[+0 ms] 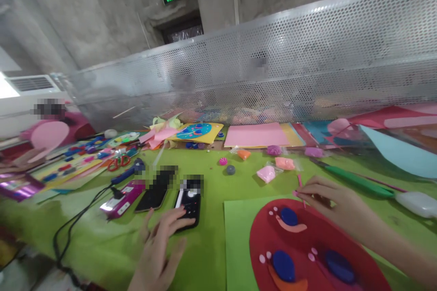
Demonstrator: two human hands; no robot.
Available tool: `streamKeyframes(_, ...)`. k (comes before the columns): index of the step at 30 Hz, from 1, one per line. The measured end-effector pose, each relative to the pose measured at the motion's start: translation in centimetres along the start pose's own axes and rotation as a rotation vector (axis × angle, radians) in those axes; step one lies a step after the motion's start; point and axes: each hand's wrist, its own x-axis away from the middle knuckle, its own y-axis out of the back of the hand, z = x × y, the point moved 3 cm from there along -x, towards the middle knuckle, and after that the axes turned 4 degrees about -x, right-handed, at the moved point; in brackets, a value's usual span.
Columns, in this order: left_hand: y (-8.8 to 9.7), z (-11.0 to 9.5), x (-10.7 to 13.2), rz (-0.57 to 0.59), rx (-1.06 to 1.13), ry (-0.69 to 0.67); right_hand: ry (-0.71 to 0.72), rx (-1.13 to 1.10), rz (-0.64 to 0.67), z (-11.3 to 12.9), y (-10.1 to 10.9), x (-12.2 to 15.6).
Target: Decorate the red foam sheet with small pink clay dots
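Note:
My left hand (160,248) lies flat on the green table with its fingers spread, the fingertips touching a black phone (189,202). My right hand (329,200) rests at the top edge of a red oval paper (314,245), its fingers pinched on a thin pink stick (300,183). The red oval sits on a light green sheet (237,236) and carries clay snails with blue shells (289,216). Pink clay lumps in bags (266,173) lie just beyond my right hand.
Two more phones (155,191) and a purple device (121,200) with a black cable lie to the left. Green-handled scissors (355,182), a white glue bottle (418,203) and coloured paper sheets (256,135) sit before a perforated metal screen (273,63). A person in pink (51,129) sits far left.

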Motion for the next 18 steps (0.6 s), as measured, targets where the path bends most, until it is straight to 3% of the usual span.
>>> streamKeyframes(9, 1.2, -0.1, 1.0, -0.107, 0.010, -0.069, 0.012, 0.007, -0.010, 0.4, 0.1, -0.1)
streamKeyframes(12, 1.4, -0.2, 0.8, -0.148, 0.033, -0.001, -0.035, -0.005, 0.015, 0.5, 0.1, 0.0)
streamKeyframes(14, 1.5, -0.8, 0.3, -0.154, 0.134, 0.122, -0.052, -0.012, 0.018, 0.6, 0.0, 0.0)
streamKeyframes(16, 1.4, -2.4, -0.9, -0.077, 0.294, 0.281, -0.056, -0.021, 0.018, 0.9, 0.0, 0.1)
streamKeyframes(18, 0.6, -5.0, -2.7, 0.150, 0.470, 0.366, -0.048, -0.036, 0.034, 1.2, -0.2, 0.2)
